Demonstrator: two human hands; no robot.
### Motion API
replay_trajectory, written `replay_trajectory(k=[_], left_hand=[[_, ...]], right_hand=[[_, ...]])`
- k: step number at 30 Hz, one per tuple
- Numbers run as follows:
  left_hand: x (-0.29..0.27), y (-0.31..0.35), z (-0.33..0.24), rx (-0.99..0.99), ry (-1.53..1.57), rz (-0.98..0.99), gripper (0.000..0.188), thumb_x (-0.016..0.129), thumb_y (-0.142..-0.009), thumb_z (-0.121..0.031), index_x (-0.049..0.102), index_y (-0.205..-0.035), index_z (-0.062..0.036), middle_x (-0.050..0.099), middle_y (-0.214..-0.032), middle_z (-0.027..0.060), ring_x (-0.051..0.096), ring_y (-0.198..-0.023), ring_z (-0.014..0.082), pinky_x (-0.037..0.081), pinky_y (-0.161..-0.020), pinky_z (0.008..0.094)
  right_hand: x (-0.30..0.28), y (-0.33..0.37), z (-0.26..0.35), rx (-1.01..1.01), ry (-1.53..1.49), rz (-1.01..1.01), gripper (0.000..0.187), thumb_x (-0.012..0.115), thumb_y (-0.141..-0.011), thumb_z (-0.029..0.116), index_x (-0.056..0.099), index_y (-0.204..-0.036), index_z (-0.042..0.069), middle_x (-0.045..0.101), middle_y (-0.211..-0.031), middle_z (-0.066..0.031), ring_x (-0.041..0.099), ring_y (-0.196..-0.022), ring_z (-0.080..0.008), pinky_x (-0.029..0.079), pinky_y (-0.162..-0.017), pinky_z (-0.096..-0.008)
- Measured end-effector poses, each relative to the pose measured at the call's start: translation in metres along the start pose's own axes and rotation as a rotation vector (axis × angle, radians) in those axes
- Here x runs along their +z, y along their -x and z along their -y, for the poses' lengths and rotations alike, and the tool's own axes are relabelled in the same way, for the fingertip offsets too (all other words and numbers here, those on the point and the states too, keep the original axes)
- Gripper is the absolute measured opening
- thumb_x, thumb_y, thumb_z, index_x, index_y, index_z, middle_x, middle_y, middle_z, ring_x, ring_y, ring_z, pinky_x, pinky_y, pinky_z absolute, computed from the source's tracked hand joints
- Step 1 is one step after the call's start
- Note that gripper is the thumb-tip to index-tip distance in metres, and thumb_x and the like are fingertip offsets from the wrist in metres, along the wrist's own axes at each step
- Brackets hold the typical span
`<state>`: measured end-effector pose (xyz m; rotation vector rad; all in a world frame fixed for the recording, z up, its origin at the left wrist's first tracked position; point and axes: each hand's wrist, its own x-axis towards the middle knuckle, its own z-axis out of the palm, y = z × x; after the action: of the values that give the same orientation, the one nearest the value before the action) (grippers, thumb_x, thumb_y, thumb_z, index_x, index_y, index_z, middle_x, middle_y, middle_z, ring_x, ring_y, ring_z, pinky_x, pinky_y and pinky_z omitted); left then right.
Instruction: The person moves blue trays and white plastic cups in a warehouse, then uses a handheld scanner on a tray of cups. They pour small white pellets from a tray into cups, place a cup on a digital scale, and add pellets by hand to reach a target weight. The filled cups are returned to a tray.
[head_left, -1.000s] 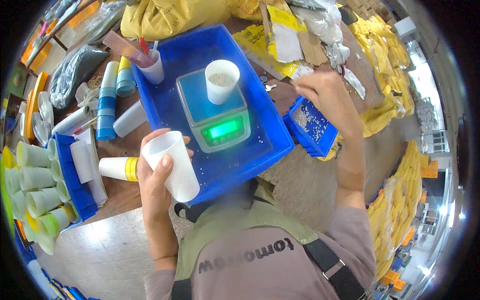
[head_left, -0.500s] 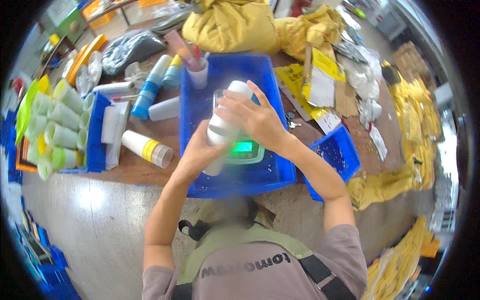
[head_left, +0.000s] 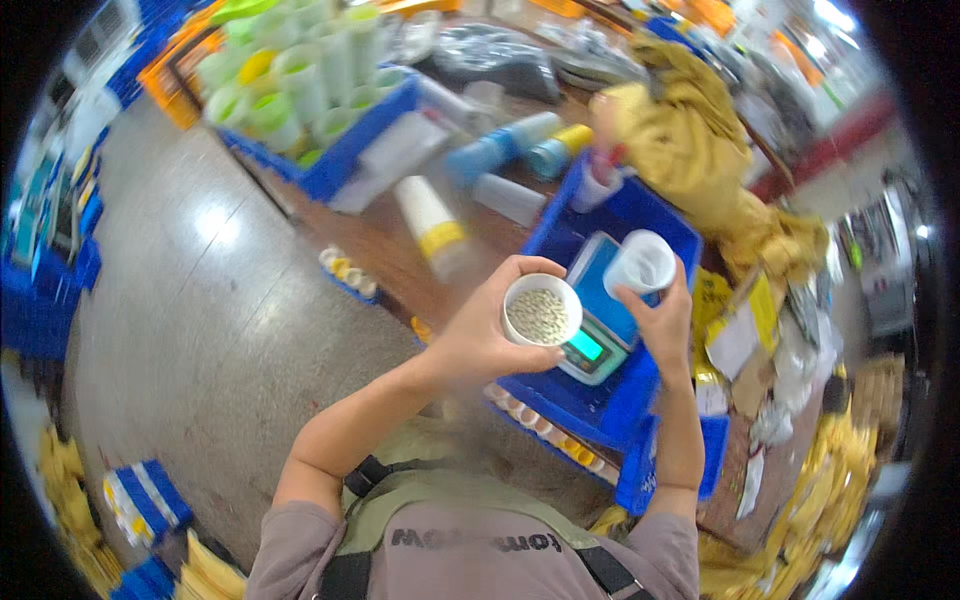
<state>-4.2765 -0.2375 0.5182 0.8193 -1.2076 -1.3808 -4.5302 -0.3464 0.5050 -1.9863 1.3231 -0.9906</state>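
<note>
My left hand (head_left: 478, 332) is wrapped around a white cup (head_left: 514, 312) filled with small greenish-tan pellets or beans; which of these cannot be told. My right hand (head_left: 664, 322) grips an upright-to-tilted translucent white cup (head_left: 640, 266), with no contents visible in it. Both cups are held above a blue tray (head_left: 566, 394). Inside that tray a digital scale (head_left: 592, 362) with a lit green display sits below and between the cups, its blue platform partly hidden by the right-hand cup.
Left of the tray lies a stack of white cups with a yellow band (head_left: 424, 222). A blue crate (head_left: 338, 176) of pale green cups stands at the far left. Yellow sacks (head_left: 682, 140) fill the back. A smaller blue bin (head_left: 712, 448) sits right of the tray.
The white cups, close together in both hands before, are now apart, one in each hand. The pellets have come into sight. The whole view has swung round to the left.
</note>
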Motion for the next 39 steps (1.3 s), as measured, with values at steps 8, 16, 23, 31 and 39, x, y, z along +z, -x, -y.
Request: replay_trajectory(k=[8, 16, 23, 31, 39], left_hand=[[-0.150, 0.147, -0.033, 0.008, -0.054, -0.437, 0.073, 0.082, -0.065, -0.007, 0.046, -0.128, -0.0058, 0.059, -0.120, 0.0073, 0.056, -0.113, 0.0160, 0.044, -0.098, 0.0325], [-0.352, 0.282, -0.033, -0.331, -0.158, -0.978, 0.065, 0.077, -0.067, -0.005, 0.048, -0.125, -0.0050, 0.057, -0.109, 0.0062, 0.059, -0.103, 0.0179, 0.048, -0.091, 0.0338], [-0.458, 0.303, -0.044, -0.196, -0.362, -0.944, 0.066, 0.072, -0.068, -0.004, 0.048, -0.129, -0.0088, 0.060, -0.117, 0.0134, 0.057, -0.116, 0.0251, 0.047, -0.099, 0.0435], [-0.480, 0.296, -0.056, -0.151, -0.581, -1.105, 0.066, 0.077, -0.072, -0.011, 0.051, -0.132, -0.0088, 0.060, -0.120, 0.0119, 0.056, -0.118, 0.0265, 0.045, -0.101, 0.0451], [-0.567, 0.299, -0.055, 0.051, -0.734, -1.131, 0.069, 0.085, -0.071, -0.012, 0.048, -0.129, -0.0083, 0.055, -0.131, 0.0110, 0.054, -0.121, 0.0243, 0.048, -0.101, 0.0396]], right_hand=[[-0.007, 0.066, -0.043, 0.203, 0.272, -0.439, 0.077, 0.075, -0.085, 0.024, 0.036, -0.146, -0.002, 0.042, -0.147, -0.0216, 0.043, -0.134, -0.0330, 0.034, -0.111, -0.0442], [-0.027, 0.215, -0.071, 0.832, 0.494, -0.800, 0.057, 0.045, -0.101, 0.047, 0.061, -0.123, -0.003, 0.064, -0.122, -0.0201, 0.058, -0.115, -0.0338, 0.042, -0.099, -0.0382], [-0.037, 0.277, -0.067, 1.023, 0.948, -0.342, 0.057, 0.063, -0.083, 0.019, 0.049, -0.136, 0.001, 0.057, -0.130, -0.0240, 0.055, -0.119, -0.0412, 0.043, -0.100, -0.0425], [-0.026, 0.268, -0.042, 0.988, 0.918, -0.775, 0.028, 0.047, -0.094, 0.022, 0.069, -0.102, 0.006, 0.071, -0.089, -0.0178, 0.068, -0.080, -0.0310, 0.050, -0.072, -0.0430], [0.164, 0.235, 0.038, 0.379, 1.373, -0.660, 0.026, 0.062, -0.090, 0.018, 0.061, -0.113, 0.006, 0.065, -0.106, -0.0236, 0.064, -0.091, -0.0390, 0.050, -0.074, -0.0465]])
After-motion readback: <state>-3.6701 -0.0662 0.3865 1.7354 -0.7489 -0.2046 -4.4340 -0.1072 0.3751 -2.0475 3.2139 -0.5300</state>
